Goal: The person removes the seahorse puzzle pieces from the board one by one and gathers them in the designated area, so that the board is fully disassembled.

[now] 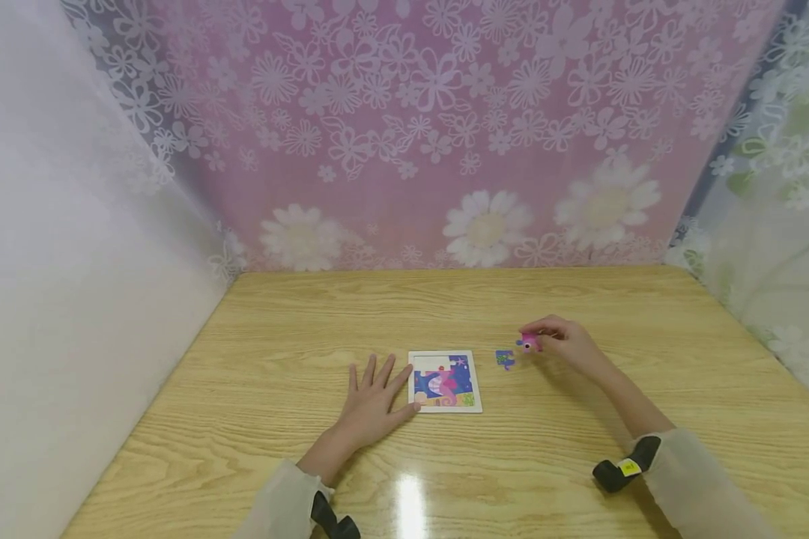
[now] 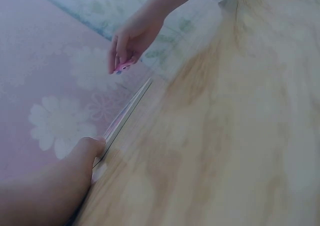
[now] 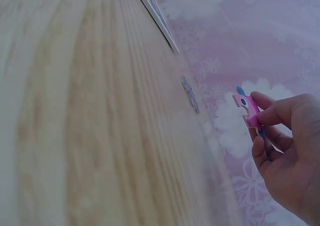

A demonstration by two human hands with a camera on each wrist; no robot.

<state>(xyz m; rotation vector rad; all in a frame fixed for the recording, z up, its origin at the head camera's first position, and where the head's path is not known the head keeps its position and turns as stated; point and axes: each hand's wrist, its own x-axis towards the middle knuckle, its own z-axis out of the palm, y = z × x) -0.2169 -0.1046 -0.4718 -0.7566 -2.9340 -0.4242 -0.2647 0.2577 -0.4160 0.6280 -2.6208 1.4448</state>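
A square jigsaw puzzle (image 1: 445, 382) with a white frame lies on the table, its picture a pink seahorse on blue. White backing shows at its upper left, where pieces are absent. My left hand (image 1: 371, 408) lies spread beside it, thumb and forefinger touching the frame's left edge. Above the table to the right, my right hand (image 1: 569, 348) pinches a pink puzzle piece (image 3: 251, 111) with an eye printed on it, between thumb and fingers. A blue and green puzzle piece (image 1: 505, 359) lies flat on the table between the frame and my right hand.
The wooden table (image 1: 276, 322) ends at a pink flowered curtain (image 1: 404, 150) behind. A white cloth wall (image 1: 94, 224) stands along the left side, and a leafy patterned curtain (image 1: 782, 224) along the right. Black bands circle both wrists.
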